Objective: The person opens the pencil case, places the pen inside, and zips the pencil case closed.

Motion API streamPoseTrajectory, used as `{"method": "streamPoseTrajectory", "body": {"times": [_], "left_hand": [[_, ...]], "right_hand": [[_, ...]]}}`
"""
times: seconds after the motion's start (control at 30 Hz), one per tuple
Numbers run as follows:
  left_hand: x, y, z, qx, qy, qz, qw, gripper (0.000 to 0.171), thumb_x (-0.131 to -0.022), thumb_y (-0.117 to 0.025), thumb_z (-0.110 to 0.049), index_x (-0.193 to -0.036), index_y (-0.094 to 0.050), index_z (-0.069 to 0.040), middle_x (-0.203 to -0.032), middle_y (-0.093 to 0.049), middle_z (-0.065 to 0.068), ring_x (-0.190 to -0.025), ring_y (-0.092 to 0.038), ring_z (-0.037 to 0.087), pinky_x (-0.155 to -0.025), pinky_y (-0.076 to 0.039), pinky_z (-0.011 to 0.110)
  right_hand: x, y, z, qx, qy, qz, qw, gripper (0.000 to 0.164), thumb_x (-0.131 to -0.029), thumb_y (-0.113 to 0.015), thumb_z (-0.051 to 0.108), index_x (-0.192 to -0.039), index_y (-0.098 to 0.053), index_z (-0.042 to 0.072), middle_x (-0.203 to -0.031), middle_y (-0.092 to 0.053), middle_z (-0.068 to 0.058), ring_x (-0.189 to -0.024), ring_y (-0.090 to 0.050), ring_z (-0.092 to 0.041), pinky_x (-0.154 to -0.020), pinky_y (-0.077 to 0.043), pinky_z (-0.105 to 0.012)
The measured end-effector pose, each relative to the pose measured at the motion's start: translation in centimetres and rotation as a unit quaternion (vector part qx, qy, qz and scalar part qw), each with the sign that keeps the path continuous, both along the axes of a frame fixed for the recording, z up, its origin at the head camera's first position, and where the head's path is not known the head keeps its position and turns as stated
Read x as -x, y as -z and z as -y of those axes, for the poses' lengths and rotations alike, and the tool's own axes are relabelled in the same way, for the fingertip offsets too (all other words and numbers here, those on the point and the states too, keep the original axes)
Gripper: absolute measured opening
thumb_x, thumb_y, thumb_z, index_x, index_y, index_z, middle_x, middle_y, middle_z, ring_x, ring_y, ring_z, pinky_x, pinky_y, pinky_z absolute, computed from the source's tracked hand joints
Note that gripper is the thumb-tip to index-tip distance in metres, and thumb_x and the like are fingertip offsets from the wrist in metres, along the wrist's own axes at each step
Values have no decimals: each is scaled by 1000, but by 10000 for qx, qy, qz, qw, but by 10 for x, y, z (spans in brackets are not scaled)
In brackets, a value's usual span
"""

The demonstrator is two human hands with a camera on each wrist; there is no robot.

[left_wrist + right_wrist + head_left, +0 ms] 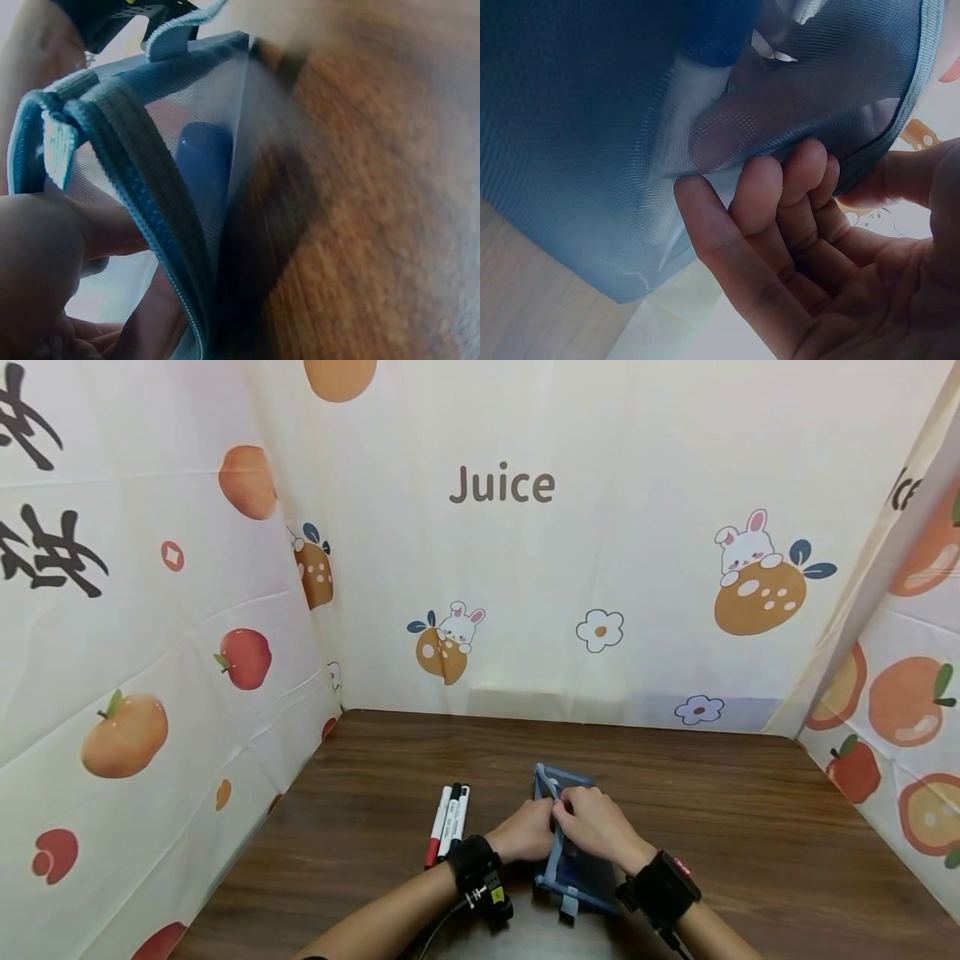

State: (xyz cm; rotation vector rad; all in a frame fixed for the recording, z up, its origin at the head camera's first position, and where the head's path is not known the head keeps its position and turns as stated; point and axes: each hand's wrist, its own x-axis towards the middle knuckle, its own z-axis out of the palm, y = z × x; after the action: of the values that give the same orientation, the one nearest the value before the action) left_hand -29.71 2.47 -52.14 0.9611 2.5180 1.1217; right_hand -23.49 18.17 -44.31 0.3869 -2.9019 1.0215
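A blue mesh zip pouch (577, 868) lies on the table under both hands, its zipped mouth spread apart. My left hand (528, 831) reaches in through that mouth, fingers around the body of a marker with a blue cap (204, 161). The same marker (697, 94) shows through the mesh in the right wrist view, with left fingertips against its white barrel. On the other side, my right hand (600, 822) pinches the pouch's edge between thumb and fingers. Its fingertips (757, 180) rest along the outside of the mesh.
Left of the pouch, three white markers (450, 818) lie side by side, one with a red cap and two with black caps. A wooden table (375, 777) is bordered by printed cloth (525, 568) at the back and sides. Each wrist wears a black camera band (475, 868).
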Motion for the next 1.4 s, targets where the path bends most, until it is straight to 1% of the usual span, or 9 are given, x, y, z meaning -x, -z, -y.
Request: {"method": "streamPoseTrajectory", "body": {"times": [0.13,0.2,0.3,0.5,0.8,0.9,1.1,1.27,1.4], "left_hand": [[-11,-17,5,-116,62,259,9996,13,-99,-76,-27,-102,-67,-17,-73,-59,-7,-61,-58,10,-58,-48,25],[-10,-14,5,-54,62,252,9996,15,-99,-75,-30,-104,-68,-19,-76,-62,-8,-63,-59,9,-59,-49,25],[1,3,4,16,38,308,9995,19,-97,-77,-37,-107,-69,-23,-81,-65,-12,-68,-60,6,-63,-51,24],[22,30,0,-214,-26,629,9978,14,-90,-82,-30,-96,-70,-27,-76,-65,-12,-65,-59,7,-59,-49,25],[22,29,-3,-151,-61,520,9985,13,-91,-78,-17,-84,-69,-23,-70,-58,-10,-62,-56,7,-57,-47,24],[12,15,0,-70,-26,276,9996,11,-94,-74,-15,-86,-68,-21,-73,-56,-10,-64,-55,7,-59,-46,24],[-27,-47,16,-258,-247,468,9983,14,-92,-66,4,-97,-69,-9,-74,-54,-7,-62,-49,7,-59,-39,22],[-35,-60,38,-414,-413,461,9972,25,-102,-70,-13,-126,-72,-8,-90,-71,-6,-70,-62,6,-63,-49,24],[-35,-68,62,-292,-593,36,9978,23,-105,-70,-25,-122,-74,-10,-93,-72,-7,-74,-64,6,-67,-52,26]], "right_hand": [[0,1,0,28,-20,38,10000,35,-103,-58,11,-69,-54,15,-58,-40,6,-49,-35,-8,-50,-27,-23],[-1,1,0,15,-33,50,10000,34,-103,-58,11,-69,-54,15,-58,-40,7,-49,-35,-7,-50,-27,-22],[-1,2,-1,-3,-34,27,10000,34,-103,-58,11,-69,-55,15,-58,-40,6,-49,-36,-7,-50,-28,-22],[0,4,0,-32,15,37,10000,35,-104,-58,12,-70,-55,15,-58,-41,6,-49,-39,-8,-50,-29,-23],[0,5,0,-11,65,-4,10000,35,-104,-59,12,-69,-54,15,-58,-40,6,-48,-38,-9,-49,-28,-23],[1,4,1,-22,72,-19,10000,36,-104,-59,12,-69,-53,15,-58,-40,6,-48,-37,-9,-49,-27,-23],[2,5,0,-110,105,-5,9999,35,-105,-59,14,-70,-54,15,-59,-40,6,-49,-40,-9,-50,-28,-23],[1,5,0,-89,81,28,9999,31,-105,-58,14,-74,-58,15,-61,-45,5,-50,-44,-9,-50,-31,-23],[1,5,-1,-104,85,58,9999,32,-106,-58,14,-73,-57,15,-61,-45,5,-51,-44,-9,-49,-30,-23]]}}
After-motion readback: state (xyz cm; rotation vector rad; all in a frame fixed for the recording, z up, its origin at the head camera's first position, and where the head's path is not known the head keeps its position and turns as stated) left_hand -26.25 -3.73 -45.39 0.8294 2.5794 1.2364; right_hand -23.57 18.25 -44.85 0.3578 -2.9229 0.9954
